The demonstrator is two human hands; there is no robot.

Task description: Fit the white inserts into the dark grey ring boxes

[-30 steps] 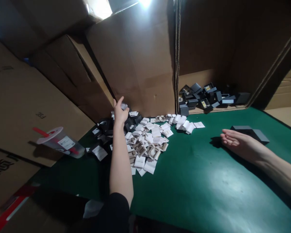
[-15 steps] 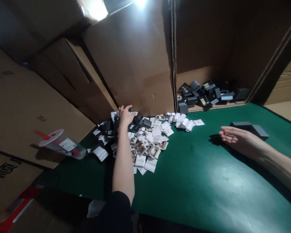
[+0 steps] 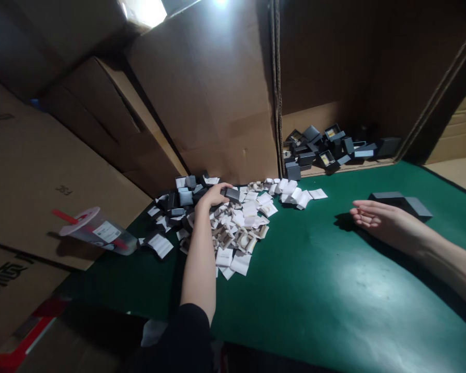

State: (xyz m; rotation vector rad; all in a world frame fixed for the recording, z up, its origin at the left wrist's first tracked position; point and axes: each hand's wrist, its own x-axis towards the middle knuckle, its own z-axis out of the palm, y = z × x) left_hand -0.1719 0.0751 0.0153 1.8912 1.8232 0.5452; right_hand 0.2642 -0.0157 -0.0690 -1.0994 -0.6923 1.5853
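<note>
My left hand reaches out over the pile at the back of the table, its fingers closed around a small black box. Its thumb is mostly hidden. White folded paper pieces lie heaped just below and to the right of it, and more black boxes are piled to its left. On the right, my right hand is held over the table with its palm turned sideways, fingers loosely stretched and nothing in them. Right behind that hand sits a dark grey open box.
A large cardboard box on its side holds several black boxes at the back right. A plastic cup with a red straw leans at the left. Tall cardboard cartons wall off the back of the green table.
My left hand has moved right and slightly nearer, from above the black boxes onto one black box, and its spread fingers have closed. My right hand stays in place.
</note>
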